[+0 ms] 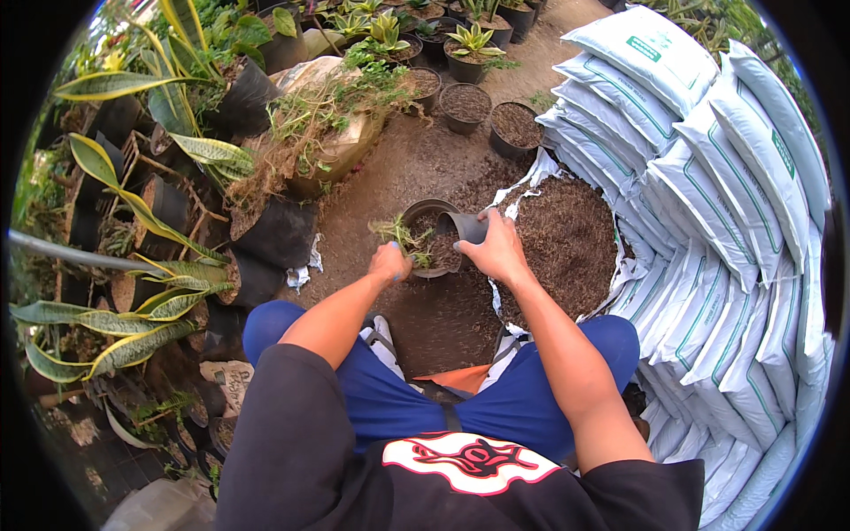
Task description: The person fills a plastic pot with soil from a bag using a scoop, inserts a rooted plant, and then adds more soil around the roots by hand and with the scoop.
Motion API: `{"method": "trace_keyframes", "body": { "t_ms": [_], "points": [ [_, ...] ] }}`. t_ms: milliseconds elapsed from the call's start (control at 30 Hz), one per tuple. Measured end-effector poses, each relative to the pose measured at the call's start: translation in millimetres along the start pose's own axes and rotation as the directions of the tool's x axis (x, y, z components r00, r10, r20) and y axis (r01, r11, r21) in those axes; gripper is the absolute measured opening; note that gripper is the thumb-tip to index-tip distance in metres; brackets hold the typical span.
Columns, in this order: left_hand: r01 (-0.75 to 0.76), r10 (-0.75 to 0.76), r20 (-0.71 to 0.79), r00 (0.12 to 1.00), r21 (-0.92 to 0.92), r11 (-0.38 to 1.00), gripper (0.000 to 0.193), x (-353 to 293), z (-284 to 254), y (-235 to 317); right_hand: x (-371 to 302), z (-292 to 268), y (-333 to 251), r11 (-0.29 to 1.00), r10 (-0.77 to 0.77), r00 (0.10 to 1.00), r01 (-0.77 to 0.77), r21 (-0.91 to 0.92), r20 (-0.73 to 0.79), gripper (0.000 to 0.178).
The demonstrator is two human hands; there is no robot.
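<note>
My right hand (496,248) grips a small grey plastic pot (469,228), which is tipped on its side with its mouth facing left. Beneath it stands a larger round pot (431,273) with dark soil inside. My left hand (390,263) is closed at the left rim of that pot, around the base of a small leafy plant (398,232). The plant leans over the rim, its thin green stems partly above the soil. The left fingertips are partly hidden.
An opened white sack (567,239) of brown potting mix lies to the right, beside stacked white sacks (708,177). Soil-filled pots (465,104) stand ahead. Pulled weeds (332,106) lie on a sack at far left. Potted snake plants (133,345) crowd the left.
</note>
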State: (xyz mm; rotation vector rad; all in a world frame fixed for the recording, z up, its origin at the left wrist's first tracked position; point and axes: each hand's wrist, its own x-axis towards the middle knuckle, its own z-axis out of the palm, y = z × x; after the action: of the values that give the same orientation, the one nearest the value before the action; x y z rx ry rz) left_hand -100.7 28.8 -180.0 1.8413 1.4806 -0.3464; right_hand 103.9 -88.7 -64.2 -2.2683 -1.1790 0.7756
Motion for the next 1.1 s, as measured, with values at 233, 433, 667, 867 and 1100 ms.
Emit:
{"method": "trace_keyframes", "body": {
  "t_ms": [233, 433, 667, 867, 1100],
  "points": [
    [0.0, 0.013, 0.096, 0.995, -0.125, 0.992, 0.044, 5, -1, -2, 6, 9, -2, 0.998, -0.056, 0.989, 0.053, -0.024, -0.14, 0.071],
    [-0.109, 0.119, 0.061, 0.991, -0.155, 0.982, 0.032, 2, -13, 5, 8, 5, -1, 0.998, -0.061, 0.989, 0.056, -0.039, -0.133, 0.071],
    [-0.349, 0.348, -0.042, 0.937, -0.201, 0.915, 0.04, 9, -7, 8, 9, 4, -3, 0.994, -0.089, 0.985, 0.077, -0.081, -0.149, 0.071],
    [-0.373, 0.368, 0.064, 0.928, 0.215, 0.903, 0.049, -20, -15, 30, 10, -1, -3, 0.996, -0.056, 0.991, 0.046, -0.079, -0.124, 0.07],
    [-0.346, 0.337, 0.076, 0.938, 0.245, 0.906, 0.02, 19, 5, 6, 7, 2, -4, 0.994, -0.104, 0.986, 0.098, -0.057, -0.13, 0.065]
  ]
}}
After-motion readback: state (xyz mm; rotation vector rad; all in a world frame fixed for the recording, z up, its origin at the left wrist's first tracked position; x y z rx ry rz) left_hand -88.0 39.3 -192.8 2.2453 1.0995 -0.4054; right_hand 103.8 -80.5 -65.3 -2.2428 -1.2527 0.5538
